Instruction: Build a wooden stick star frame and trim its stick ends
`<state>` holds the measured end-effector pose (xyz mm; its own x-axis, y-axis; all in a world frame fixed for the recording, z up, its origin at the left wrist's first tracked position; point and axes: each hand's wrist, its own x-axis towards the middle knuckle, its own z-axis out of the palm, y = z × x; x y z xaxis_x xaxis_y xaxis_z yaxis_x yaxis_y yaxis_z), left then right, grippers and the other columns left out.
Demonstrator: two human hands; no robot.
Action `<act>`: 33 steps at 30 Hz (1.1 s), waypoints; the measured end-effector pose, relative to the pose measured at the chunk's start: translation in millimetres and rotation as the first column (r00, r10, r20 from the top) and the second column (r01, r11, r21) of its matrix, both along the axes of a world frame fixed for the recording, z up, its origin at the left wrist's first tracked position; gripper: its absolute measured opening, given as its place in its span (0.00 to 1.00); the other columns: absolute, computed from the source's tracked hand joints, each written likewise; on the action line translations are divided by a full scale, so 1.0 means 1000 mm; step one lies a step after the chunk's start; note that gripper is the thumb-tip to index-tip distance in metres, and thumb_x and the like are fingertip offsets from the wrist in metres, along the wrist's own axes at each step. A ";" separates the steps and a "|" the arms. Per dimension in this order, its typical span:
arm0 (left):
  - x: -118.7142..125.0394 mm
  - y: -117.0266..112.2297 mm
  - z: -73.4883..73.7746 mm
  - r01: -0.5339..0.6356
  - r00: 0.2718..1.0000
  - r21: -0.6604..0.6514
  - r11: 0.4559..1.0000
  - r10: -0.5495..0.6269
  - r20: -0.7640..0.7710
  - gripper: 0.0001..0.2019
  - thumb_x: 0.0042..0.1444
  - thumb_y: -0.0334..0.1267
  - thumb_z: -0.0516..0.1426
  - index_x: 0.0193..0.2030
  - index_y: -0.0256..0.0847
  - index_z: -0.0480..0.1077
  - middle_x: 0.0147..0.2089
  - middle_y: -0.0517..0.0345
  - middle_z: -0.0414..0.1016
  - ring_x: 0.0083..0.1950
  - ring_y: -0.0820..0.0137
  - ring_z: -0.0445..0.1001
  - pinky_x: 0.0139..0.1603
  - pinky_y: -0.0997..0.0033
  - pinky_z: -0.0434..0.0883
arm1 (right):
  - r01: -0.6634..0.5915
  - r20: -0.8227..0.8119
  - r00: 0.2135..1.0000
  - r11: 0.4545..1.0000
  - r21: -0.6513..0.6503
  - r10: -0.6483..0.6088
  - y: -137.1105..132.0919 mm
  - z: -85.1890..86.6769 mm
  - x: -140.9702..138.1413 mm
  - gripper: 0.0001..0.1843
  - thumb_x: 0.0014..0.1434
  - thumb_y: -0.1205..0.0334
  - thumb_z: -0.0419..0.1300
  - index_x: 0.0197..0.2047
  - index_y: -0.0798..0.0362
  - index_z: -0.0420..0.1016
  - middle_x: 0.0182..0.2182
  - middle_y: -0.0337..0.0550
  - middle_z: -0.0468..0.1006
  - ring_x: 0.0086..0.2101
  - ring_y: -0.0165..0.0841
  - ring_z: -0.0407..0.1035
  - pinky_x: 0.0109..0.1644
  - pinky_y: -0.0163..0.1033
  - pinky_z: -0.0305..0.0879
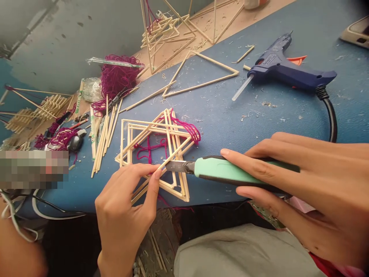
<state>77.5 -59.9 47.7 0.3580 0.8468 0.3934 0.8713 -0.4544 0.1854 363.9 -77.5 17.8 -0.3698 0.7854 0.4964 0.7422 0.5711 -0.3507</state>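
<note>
My left hand (127, 196) pinches a stick of the star-shaped wooden stick frame (184, 188) between thumb and forefinger. Magenta yarn (190, 129) is looped around the frame's right corner and trails across its middle. In my right hand (302, 184) is a utility knife (227, 171) with a mint-green and black handle. Its blade points left and lies against the frame just beside my left fingertips. My right palm and the far end of the handle are partly hidden by the fingers.
A blue glue gun (288, 69) lies at the upper right, its cord running down. Behind the frame is a stick triangle (207, 82). Loose sticks (106, 134) and a magenta yarn heap (119, 79) lie left. Another person's arm (20, 246) shows at lower left.
</note>
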 end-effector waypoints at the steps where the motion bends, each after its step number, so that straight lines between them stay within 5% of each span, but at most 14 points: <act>1: 0.000 0.000 0.000 0.007 1.000 -0.003 1.000 -0.007 0.006 0.05 0.67 0.30 0.61 0.45 0.45 0.73 0.41 0.61 0.80 0.42 0.69 0.78 0.48 0.66 0.71 | -0.013 0.016 1.000 1.000 0.007 0.012 0.000 0.001 0.000 0.22 0.67 0.62 0.63 0.64 0.49 0.74 0.42 0.42 0.80 0.37 0.36 0.74 0.32 0.41 0.64; 15: -0.003 0.004 -0.002 0.035 0.995 -0.052 0.998 -0.030 0.095 0.04 0.67 0.30 0.61 0.42 0.43 0.74 0.40 0.60 0.82 0.44 0.68 0.79 0.49 0.67 0.73 | -0.065 0.090 0.994 0.998 0.009 0.064 -0.001 0.005 0.011 0.21 0.71 0.63 0.60 0.65 0.49 0.72 0.46 0.44 0.82 0.34 0.32 0.77 0.31 0.38 0.68; 23: -0.010 0.012 -0.005 0.148 0.981 -0.052 0.988 -0.140 0.135 0.05 0.67 0.28 0.60 0.43 0.43 0.74 0.39 0.61 0.82 0.42 0.68 0.80 0.60 0.61 0.73 | -0.095 0.122 0.987 0.994 -0.057 0.101 0.010 0.014 0.005 0.20 0.72 0.61 0.58 0.65 0.51 0.72 0.42 0.43 0.79 0.31 0.31 0.73 0.30 0.38 0.65; 33: -0.012 0.013 -0.006 0.172 0.977 -0.022 0.985 -0.168 0.128 0.08 0.66 0.26 0.60 0.45 0.43 0.73 0.41 0.59 0.82 0.44 0.65 0.80 0.55 0.61 0.75 | -0.095 0.118 0.988 0.995 -0.018 0.097 0.018 0.014 -0.003 0.20 0.69 0.65 0.62 0.62 0.54 0.74 0.43 0.45 0.79 0.35 0.32 0.74 0.33 0.38 0.67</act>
<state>65.2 -47.1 41.4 0.4479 0.7909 0.4170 0.7507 -0.5860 0.3050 360.7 -59.1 31.5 -0.4995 0.7494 0.4346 0.7211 0.6377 -0.2707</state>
